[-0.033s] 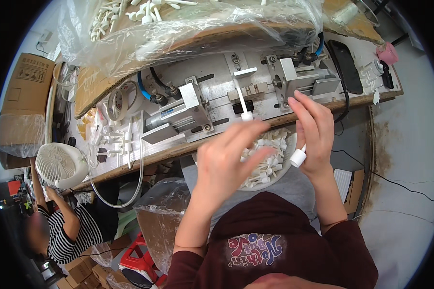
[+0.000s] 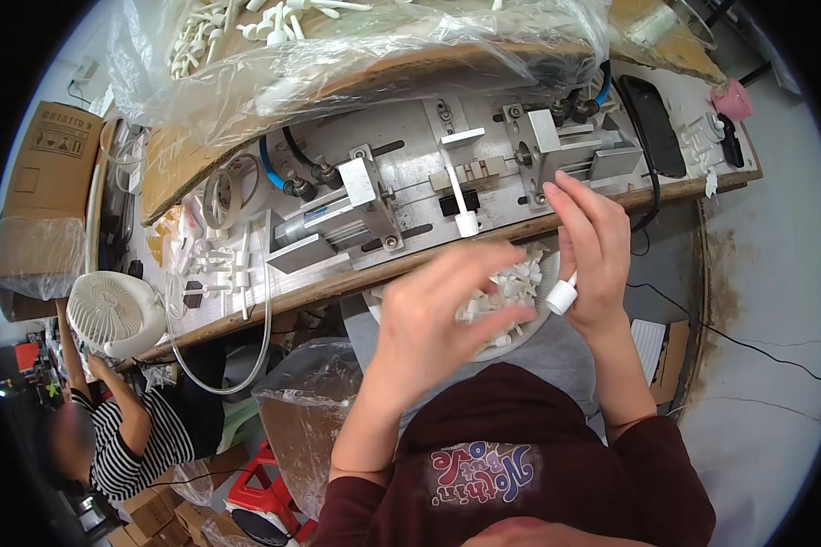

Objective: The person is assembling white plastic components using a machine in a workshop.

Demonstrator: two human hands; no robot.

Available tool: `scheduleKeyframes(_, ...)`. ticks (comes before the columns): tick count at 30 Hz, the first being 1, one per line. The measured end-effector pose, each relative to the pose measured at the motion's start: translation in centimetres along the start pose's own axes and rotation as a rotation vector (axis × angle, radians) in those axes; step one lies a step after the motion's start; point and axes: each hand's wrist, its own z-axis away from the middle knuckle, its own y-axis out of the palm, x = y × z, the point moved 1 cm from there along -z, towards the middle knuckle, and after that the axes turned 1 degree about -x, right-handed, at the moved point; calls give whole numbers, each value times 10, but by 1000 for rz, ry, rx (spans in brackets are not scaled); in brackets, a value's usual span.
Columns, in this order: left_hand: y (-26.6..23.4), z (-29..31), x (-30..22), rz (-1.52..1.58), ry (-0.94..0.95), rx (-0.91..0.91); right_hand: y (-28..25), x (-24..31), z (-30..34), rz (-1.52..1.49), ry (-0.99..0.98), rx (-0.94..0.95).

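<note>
One smooth white cylinder-headed piece (image 2: 562,296) sits in the right fingers (image 2: 600,219).

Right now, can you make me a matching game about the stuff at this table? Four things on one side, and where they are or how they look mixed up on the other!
Things
1. Small white plastic piece with a cylindrical end
2. The person's bare left hand
3. Round white plastic fan
4. Flat black phone-shaped device

Places and states
A. Near the left end of the wood-edged table
B. Held in the bare right hand
C. Lying on the right part of the table
D. Blurred, with thumb and fingers apart

Right pairs: 1-B, 2-D, 3-A, 4-C
</note>
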Motion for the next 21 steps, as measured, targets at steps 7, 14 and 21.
scheduleKeyframes(7, 5, 16, -19, -119, 132, -16, 3, 24, -12, -60, -14, 55)
scheduleKeyframes(14, -16, 26, -9, -75, 34, -228, -8, 59, -2, -297, 267, -252)
scheduleKeyframes(21, -21, 28, 1, -170, 67, -335, -49, 155, 6, -2646, 367, 639)
